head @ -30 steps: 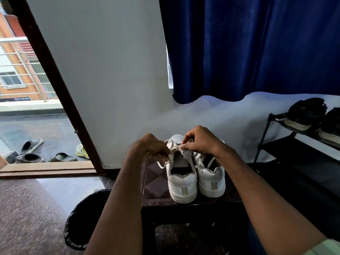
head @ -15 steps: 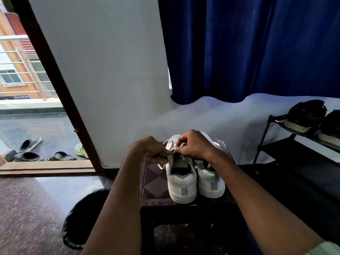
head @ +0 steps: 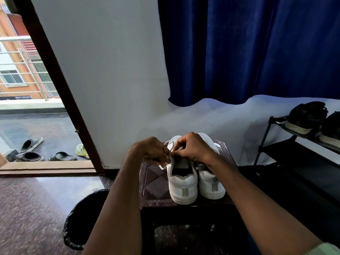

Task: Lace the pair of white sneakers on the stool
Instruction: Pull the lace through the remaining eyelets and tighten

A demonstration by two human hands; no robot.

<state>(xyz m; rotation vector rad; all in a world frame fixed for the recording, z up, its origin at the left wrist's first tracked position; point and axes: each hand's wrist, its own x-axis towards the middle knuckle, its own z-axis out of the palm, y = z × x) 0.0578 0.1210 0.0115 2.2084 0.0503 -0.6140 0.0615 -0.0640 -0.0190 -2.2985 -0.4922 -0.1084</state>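
Left hand (head: 153,150) and right hand (head: 195,147) pinched shut on white lace (head: 170,144) above left sneaker (head: 181,181); best kept taut, tip aimed squarely into eyelet.

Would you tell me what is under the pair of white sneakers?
The white sneakers stand heel-first on a dark stool with a diamond-patterned top. The patch beneath their soles is covered, and shadow hides what lies below the stool.

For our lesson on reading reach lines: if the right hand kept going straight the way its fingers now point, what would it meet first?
The right hand points left, fingers pinching the lace over the left sneaker. Going on, it would probably meet the left hand first; depth is uncertain.
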